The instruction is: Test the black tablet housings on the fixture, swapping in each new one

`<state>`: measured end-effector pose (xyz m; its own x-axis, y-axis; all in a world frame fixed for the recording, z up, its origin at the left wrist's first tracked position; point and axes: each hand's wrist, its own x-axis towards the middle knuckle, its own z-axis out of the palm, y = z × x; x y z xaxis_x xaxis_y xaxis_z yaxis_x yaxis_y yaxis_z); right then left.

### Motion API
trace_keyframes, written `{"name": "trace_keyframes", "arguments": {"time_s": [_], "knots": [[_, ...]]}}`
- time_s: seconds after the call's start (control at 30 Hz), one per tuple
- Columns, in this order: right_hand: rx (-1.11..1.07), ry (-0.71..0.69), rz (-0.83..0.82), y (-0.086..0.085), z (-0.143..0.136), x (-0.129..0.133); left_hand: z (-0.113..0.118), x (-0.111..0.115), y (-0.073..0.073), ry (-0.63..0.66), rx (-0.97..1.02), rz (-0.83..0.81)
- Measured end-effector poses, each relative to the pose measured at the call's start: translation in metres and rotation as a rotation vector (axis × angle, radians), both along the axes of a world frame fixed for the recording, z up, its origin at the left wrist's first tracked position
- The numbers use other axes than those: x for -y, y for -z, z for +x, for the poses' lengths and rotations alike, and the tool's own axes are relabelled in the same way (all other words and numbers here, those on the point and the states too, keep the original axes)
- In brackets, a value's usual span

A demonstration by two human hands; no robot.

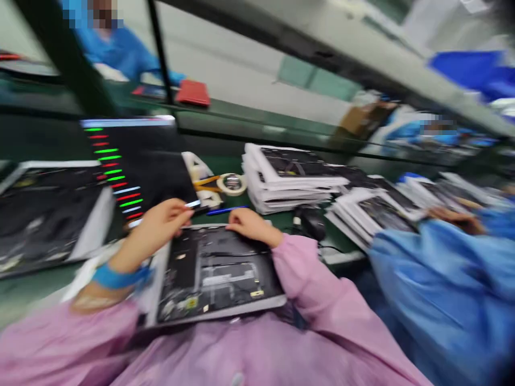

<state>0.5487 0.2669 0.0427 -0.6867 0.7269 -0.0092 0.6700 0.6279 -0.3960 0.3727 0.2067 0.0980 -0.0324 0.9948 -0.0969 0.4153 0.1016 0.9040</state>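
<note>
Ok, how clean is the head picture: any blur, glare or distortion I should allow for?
Head view: smeared and stretched toward the edges, notably the blue sleeve at right; the open black unit is clearer, though its small parts look soft; coloured bars glow against the dark screen; the scene leans.

Bkgd blurry, tilted. Worktop (pixel 18 295) dk green, runs L to R. Behind it, green ledge (pixel 241 112), also running across. Wall (pixel 225 53) beyond: plain, off-white; pale green panels (pixel 317 78) R of ctr, can't tell if windows or boards. Upper L: thick dk green post (pixel 60 59), slanted, w/ thin blk post (pixel 160 53) to its R. Long grey-white beam (pixel 341 32) cuts diag. across top, dk underside. Light pale, fairly even.
</note>
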Motion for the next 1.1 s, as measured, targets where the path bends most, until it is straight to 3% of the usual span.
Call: {"name": "trace_keyframes", "arguments": {"time_s": [0.03, 0.1, 0.2, 0.37, 0.53, 0.63, 0.77, 0.83, 0.9, 0.93, 1.0, 1.1], "knots": [[-0.030, -0.026, -0.002, 0.004, -0.002, -0.006, -0.027, 0.011, 0.019, -0.146, 0.055, 0.018], [-0.091, -0.064, -0.006, 0.009, -0.003, -0.017, -0.053, 0.020, 0.044, -0.187, 0.148, 0.078], [-0.140, -0.134, -0.050, 0.006, 0.003, -0.024, -0.058, 0.006, 0.054, -0.175, 0.216, 0.138], [-0.206, -0.159, -0.213, -0.027, 0.023, -0.015, -0.055, 0.000, 0.043, -0.222, 0.357, 0.122], [-0.354, -0.098, -0.148, -0.060, 0.044, -0.002, -0.057, 0.008, 0.040, -0.247, 0.349, 0.109], [-0.570, 0.071, -0.013, -0.072, 0.058, 0.003, -0.052, 0.014, 0.035, -0.244, 0.332, 0.308], [-0.985, 0.419, 0.166, -0.080, 0.058, 0.014, -0.042, 0.034, 0.017, -0.214, 0.621, 0.573], [-1.130, 0.602, 0.103, -0.083, 0.049, 0.023, -0.035, 0.051, 0.007, -0.093, 0.701, 0.582], [-1.192, 0.704, -0.019, -0.085, 0.037, 0.032, -0.025, 0.069, -0.002, 0.010, 0.575, 0.530], [-1.207, 0.720, -0.069, -0.085, 0.031, 0.037, -0.020, 0.077, -0.005, 0.002, 0.461, 0.496], [-1.229, 0.720, -0.132, -0.086, 0.018, 0.045, -0.011, 0.088, -0.008, -0.150, 0.264, 0.457], [-1.259, 0.680, -0.208, -0.086, 0.000, 0.055, -0.010, 0.093, -0.006, -0.378, 0.214, 0.473]]}}
